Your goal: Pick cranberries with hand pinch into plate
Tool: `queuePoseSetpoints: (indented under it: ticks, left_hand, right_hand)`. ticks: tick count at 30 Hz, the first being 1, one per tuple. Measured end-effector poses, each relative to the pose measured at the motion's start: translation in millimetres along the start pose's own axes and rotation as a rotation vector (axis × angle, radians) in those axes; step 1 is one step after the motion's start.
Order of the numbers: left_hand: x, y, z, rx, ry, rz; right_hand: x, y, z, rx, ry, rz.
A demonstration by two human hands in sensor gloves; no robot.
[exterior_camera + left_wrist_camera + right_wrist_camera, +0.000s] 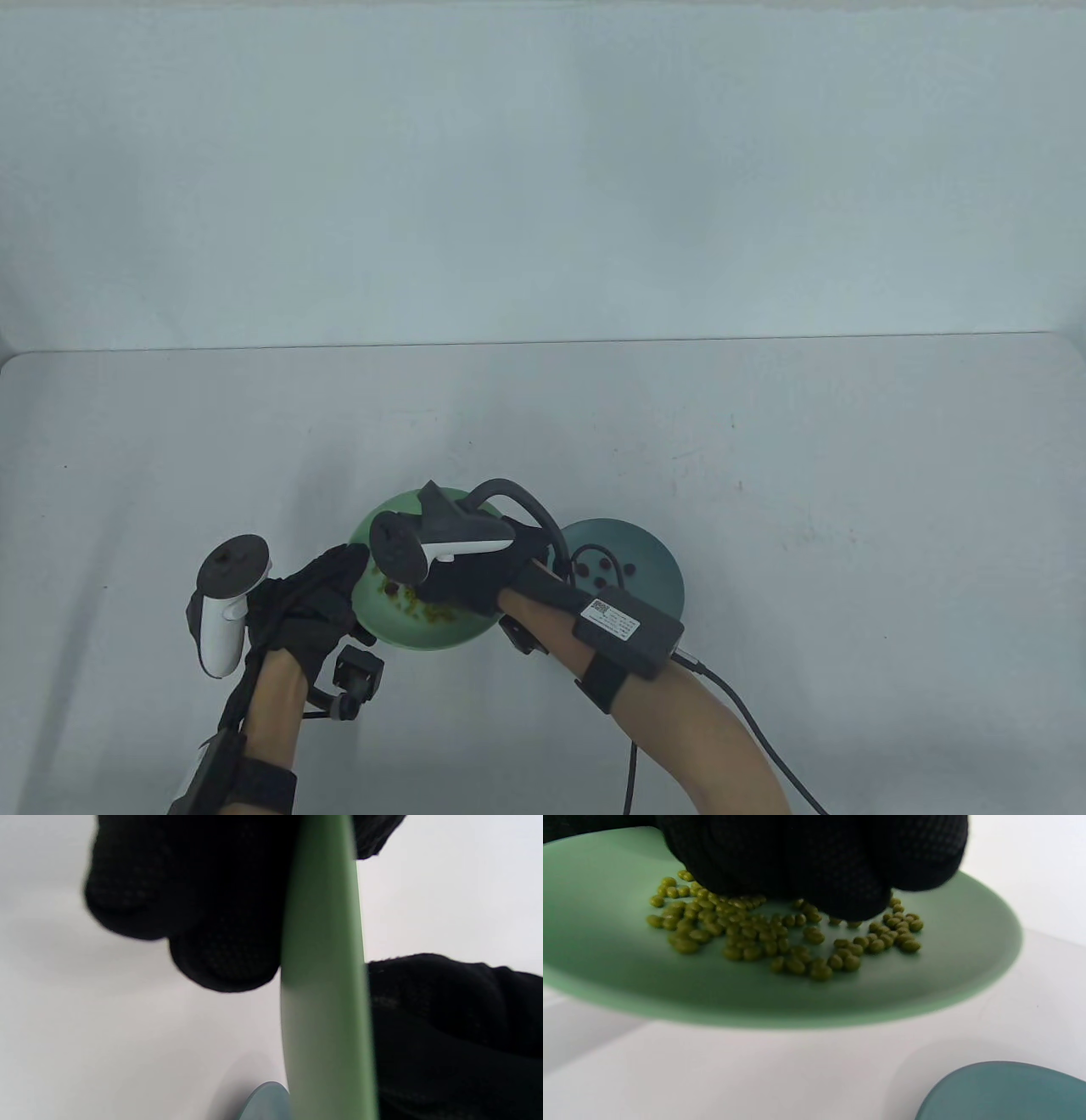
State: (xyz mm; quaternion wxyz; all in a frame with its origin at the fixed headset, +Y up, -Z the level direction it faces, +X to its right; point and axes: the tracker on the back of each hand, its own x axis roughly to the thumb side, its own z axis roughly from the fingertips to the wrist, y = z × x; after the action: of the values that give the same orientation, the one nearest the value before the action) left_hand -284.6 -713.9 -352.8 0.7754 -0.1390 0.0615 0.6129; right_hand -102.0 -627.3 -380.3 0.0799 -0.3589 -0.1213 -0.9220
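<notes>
A light green plate (386, 628) holds many small green beans (755, 938) and a few dark red cranberries (393, 586). A teal plate (653, 586) just to its right holds several dark cranberries (604, 570). My left hand (352, 564) grips the green plate's left rim, fingers below and thumb above; the left wrist view shows the rim (326, 984) edge-on between gloved fingers (220, 921). My right hand (857, 908) reaches down into the green plate with its fingertips bunched on the beans. What lies under them is hidden.
The two plates sit close together near the table's front edge. The teal plate's edge shows in the right wrist view (1001, 1090) and the left wrist view (267, 1103). A cable (764, 747) trails from my right forearm.
</notes>
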Motion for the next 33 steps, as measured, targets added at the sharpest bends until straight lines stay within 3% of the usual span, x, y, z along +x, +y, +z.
queuePoseSetpoints:
  ticks: [11, 21, 33]
  left_hand:
    - [-1, 0, 0, 0.006, -0.002, 0.001]
    - [-1, 2, 0, 0.016, -0.004, 0.006]
    - [-1, 2, 0, 0.017, -0.004, 0.004]
  right_hand:
    - [5, -1, -4, 0.022, -0.007, 0.014]
    - [13, 2, -2, -0.052, -0.007, 0.129]
    - [16, 4, -2, -0.086, -0.017, 0.141]
